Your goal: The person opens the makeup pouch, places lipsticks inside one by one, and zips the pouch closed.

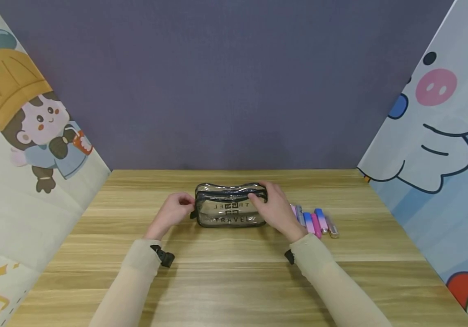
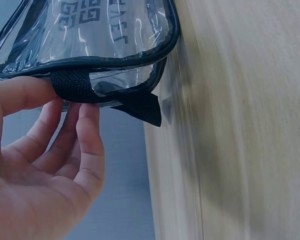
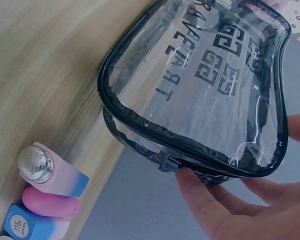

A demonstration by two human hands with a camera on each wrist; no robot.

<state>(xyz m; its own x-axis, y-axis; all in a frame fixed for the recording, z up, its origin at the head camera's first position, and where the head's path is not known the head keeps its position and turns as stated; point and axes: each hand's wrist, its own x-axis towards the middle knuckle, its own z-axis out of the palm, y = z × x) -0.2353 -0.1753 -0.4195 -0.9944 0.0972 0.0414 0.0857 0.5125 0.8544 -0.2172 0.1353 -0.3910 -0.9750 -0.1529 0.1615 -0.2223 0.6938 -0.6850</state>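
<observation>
A clear pouch (image 1: 231, 212) with black piping and the printed word TRAVEL stands upright on the table. My left hand (image 1: 172, 211) is at its left end, with thumb and fingertips pinching the black fabric strap (image 2: 72, 85) there. A loose black tab (image 2: 146, 107) hangs beside that strap. My right hand (image 1: 276, 210) grips the pouch's right end, its thumb at the front upper edge and other fingers behind. In the right wrist view the clear pouch (image 3: 190, 95) looks hollow, with nothing visible inside.
Just right of my right hand lie several small cosmetic tubes: a pink tube (image 1: 316, 225), pink-and-blue lipsticks (image 1: 321, 219) and a clear-sided tube (image 1: 332, 228). The wooden table (image 1: 226, 281) meets a dark grey panel (image 1: 234, 91) behind, with cartoon-printed sheets at both sides.
</observation>
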